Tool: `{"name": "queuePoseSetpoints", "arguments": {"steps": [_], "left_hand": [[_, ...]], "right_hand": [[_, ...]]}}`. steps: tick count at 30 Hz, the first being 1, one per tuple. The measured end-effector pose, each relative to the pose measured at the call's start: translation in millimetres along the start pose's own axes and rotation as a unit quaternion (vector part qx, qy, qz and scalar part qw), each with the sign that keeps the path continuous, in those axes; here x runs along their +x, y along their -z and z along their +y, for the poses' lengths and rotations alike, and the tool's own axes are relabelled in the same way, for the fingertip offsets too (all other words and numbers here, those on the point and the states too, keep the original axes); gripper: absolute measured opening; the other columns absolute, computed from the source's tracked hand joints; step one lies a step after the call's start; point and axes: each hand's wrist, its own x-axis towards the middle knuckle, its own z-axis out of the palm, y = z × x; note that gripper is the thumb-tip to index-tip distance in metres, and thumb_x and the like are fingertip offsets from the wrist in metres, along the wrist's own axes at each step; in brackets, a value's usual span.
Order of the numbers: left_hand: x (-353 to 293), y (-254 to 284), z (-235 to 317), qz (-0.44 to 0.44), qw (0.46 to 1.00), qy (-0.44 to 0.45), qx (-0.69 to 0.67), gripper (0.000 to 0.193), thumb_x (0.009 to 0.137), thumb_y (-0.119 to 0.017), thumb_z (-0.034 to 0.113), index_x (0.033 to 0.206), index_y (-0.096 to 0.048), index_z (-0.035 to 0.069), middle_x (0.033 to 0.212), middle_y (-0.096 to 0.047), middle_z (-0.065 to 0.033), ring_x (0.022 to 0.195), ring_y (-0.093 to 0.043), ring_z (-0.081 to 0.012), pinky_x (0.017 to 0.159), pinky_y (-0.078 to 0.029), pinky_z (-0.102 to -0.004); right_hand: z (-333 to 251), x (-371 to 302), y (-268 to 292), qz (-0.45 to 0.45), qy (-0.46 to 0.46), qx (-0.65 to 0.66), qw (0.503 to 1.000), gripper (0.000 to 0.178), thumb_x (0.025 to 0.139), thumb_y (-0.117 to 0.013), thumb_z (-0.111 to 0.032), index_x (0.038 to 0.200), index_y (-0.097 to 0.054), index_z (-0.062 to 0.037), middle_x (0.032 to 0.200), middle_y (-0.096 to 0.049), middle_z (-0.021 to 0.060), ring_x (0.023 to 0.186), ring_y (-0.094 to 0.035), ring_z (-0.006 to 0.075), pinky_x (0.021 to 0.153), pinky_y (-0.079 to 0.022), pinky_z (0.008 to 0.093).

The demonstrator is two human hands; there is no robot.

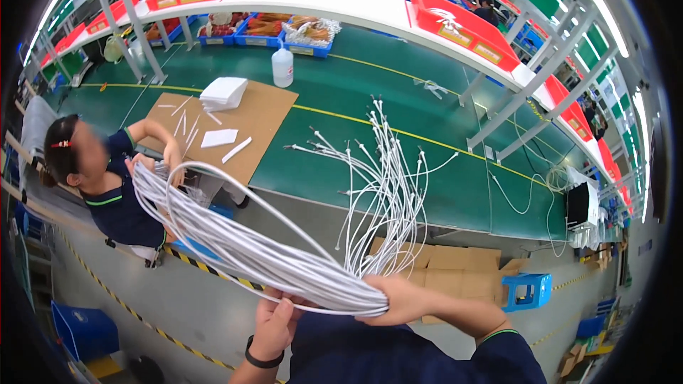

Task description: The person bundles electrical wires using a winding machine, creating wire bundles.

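Observation:
A thick bundle of white cables [256,252] stretches in front of me, from a co-worker's hands at the left to my right hand [400,299], which is closed round its near end. Beneath the bundle, my left hand [274,323] pinches a low strand along its edge; part of the fingers is hidden behind the cables. More white cables [388,192] with small connector ends lie fanned over the green workbench [455,178]. Their lower lengths hang off the front edge, just beyond my right hand.
A co-worker [107,178] stands at the left. Brown cardboard [274,110] bears a white stack [224,92] and loose strips. Behind stand a white bottle [282,67] and a shelf with red bins [462,28]. A blue stool [526,291] and flattened cardboard [462,274] lie below the bench.

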Motion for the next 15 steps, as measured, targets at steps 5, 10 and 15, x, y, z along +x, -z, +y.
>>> {"name": "queuePoseSetpoints", "arguments": {"steps": [5, 10, 15], "left_hand": [[5.2, 2.4, 17.5, 0.026, 0.974, 0.109, 0.195, 0.037, 0.105, -0.042, 0.023, 0.128, -0.048, -0.005, 0.116, -0.063, -0.0191, 0.101, -0.067, -0.0309, 0.084, -0.059, -0.0421], [4.4, 4.0, 26.3, 0.024, 0.940, 0.170, 0.294, 0.038, 0.105, -0.041, 0.024, 0.106, -0.057, -0.011, 0.105, -0.067, -0.0230, 0.091, -0.070, -0.0294, 0.081, -0.057, -0.0379], [4.0, 6.5, 46.3, 0.033, 0.966, -0.033, 0.253, 0.033, 0.105, -0.043, 0.026, 0.092, -0.054, -0.002, 0.089, -0.065, -0.0185, 0.083, -0.070, -0.0316, 0.079, -0.057, -0.0444]], "right_hand": [[26.5, 3.1, -16.0, 0.014, 0.038, 0.042, 0.998, 0.046, 0.078, -0.078, -0.027, 0.111, -0.056, -0.0023, 0.090, -0.068, 0.0135, 0.081, -0.069, 0.0257, 0.074, -0.053, 0.0353], [32.2, 9.7, -8.4, -0.078, -0.013, 0.196, 0.977, 0.049, 0.077, -0.079, -0.025, 0.115, -0.056, -0.0033, 0.083, -0.066, 0.0075, 0.065, -0.065, 0.0141, 0.060, -0.052, 0.0288], [36.9, 15.7, 4.4, -0.151, -0.120, 0.267, 0.944, 0.054, 0.074, -0.085, -0.020, 0.118, -0.059, -0.0020, 0.088, -0.066, 0.0030, 0.061, -0.059, 0.0061, 0.052, -0.048, 0.0225]]}}
